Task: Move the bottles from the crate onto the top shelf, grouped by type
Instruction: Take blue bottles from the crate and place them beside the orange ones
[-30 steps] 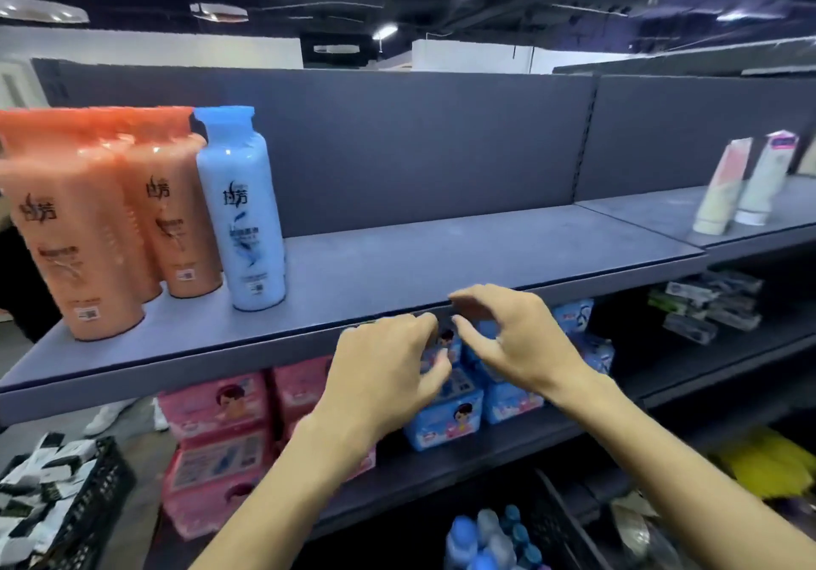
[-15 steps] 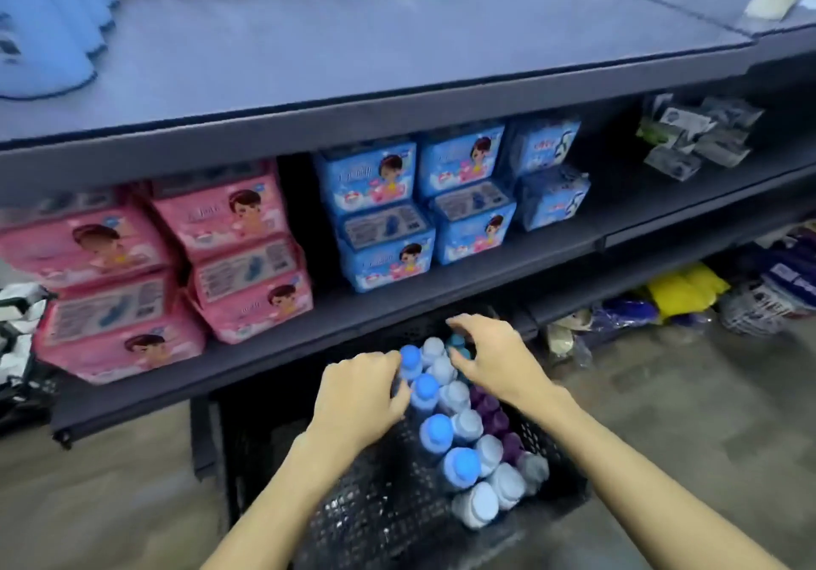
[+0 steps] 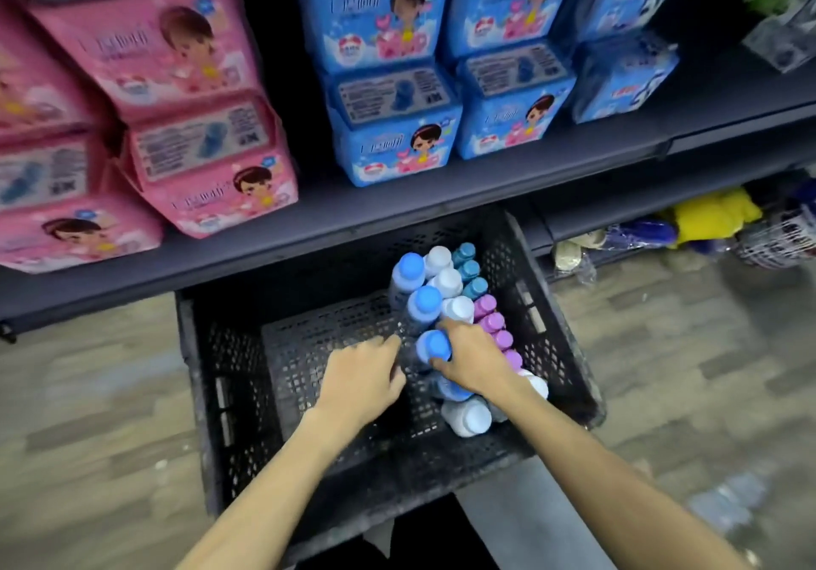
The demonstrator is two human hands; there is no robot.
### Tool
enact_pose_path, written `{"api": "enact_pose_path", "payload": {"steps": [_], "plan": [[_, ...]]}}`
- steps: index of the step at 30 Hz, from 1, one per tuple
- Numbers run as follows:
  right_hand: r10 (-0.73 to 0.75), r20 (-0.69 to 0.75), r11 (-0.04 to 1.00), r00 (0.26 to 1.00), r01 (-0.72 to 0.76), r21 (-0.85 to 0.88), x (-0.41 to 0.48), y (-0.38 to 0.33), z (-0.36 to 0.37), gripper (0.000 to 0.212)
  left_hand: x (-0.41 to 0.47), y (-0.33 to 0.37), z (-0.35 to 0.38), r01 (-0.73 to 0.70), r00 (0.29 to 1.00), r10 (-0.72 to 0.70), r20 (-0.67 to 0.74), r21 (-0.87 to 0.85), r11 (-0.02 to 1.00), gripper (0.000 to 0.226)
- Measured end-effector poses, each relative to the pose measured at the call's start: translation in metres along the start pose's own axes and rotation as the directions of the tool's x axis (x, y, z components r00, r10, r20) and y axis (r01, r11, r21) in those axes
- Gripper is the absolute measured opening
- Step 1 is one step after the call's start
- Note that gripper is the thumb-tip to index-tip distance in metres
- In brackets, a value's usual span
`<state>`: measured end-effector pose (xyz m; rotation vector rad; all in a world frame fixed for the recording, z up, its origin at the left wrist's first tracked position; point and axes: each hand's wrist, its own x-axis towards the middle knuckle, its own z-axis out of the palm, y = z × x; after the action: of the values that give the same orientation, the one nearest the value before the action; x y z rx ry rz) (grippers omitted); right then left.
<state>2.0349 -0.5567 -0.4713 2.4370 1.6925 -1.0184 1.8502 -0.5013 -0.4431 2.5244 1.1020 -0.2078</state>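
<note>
Right hand (image 3: 474, 359) grips blue-capped bottle (image 3: 435, 344) in crate (image 3: 229, 370) — labels unreadable

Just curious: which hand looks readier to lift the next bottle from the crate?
Right, probably. The right hand curls round a blue-capped bottle in the black crate; the left hand reaches beside it, gripping nothing.

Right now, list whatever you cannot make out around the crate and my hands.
- Top shelf: outside the head view, cut off by the upper edge.
- Bottle labels: head view looks down on caps; neighbours hide the bodies in the crate.
- Bottles beneath the right hand: covered by it, count unclear.
- Left hand: fingertips lie beside the blue-capped bottle; contact unclear.
</note>
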Motion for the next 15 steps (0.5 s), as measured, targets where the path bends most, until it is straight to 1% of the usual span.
{"api": "enact_pose_path", "payload": {"steps": [3, 5, 9, 11, 15], "plan": [[0.074, 0.007, 0.997, 0.997, -0.074, 0.015, 0.010, -0.003, 0.008, 0.027, 0.006, 0.003, 0.014, 0.000, 1.000, 0.000, 0.024, -0.013, 1.000, 0.027], [0.100, -0.003, 0.995, 0.995, -0.100, 0.021, 0.017, -0.006, 0.014, 0.032, 0.009, 0.003, 0.022, 0.001, 0.999, 0.000, 0.034, -0.021, 1.000, 0.025], [0.124, -0.007, 0.992, 0.992, -0.124, -0.039, 0.024, -0.011, 0.032, 0.054, 0.008, 0.001, 0.034, 0.012, 0.998, -0.011, 0.060, -0.018, 1.000, 0.024], [0.128, -0.016, 0.990, 0.992, -0.128, -0.058, 0.027, -0.013, 0.038, 0.055, 0.007, -0.002, 0.038, 0.027, 0.997, -0.025, 0.067, -0.032, 0.999, 0.024], [0.138, -0.046, 0.990, 0.989, -0.139, -0.028, 0.031, -0.014, 0.044, 0.058, 0.006, -0.008, 0.043, 0.037, 0.997, -0.034, 0.068, -0.045, 0.998, 0.021]]}}
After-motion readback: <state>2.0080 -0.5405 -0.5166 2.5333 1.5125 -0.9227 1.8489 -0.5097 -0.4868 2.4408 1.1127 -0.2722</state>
